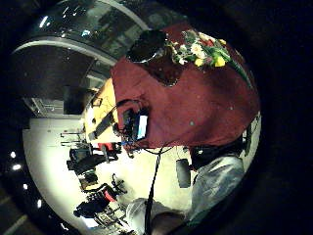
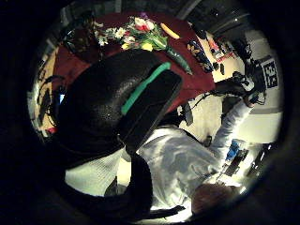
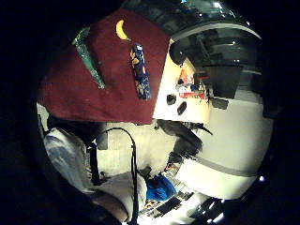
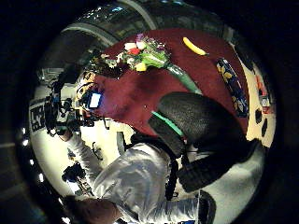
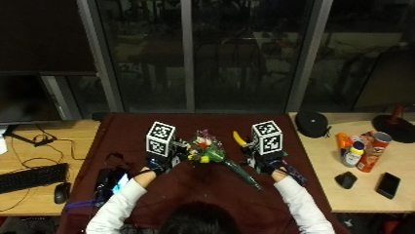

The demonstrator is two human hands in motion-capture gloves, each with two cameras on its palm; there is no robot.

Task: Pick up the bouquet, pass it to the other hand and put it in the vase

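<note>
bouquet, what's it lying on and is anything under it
The bouquet lies on the dark red cloth covering the table, its blooms next to the dark vase. Nothing else shows beneath it, but the patch of cloth directly under it is covered.

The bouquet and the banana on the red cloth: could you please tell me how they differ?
The bouquet is multicoloured, with a long green wrapped stem; the banana is plain yellow. The bouquet lies between both hands; the banana lies farther back, beside the right hand. Both lie flat on the cloth, unheld.

White long sleeves, dark hair, a black glove on each hand; perhaps a green stripe on the thumb.
</note>
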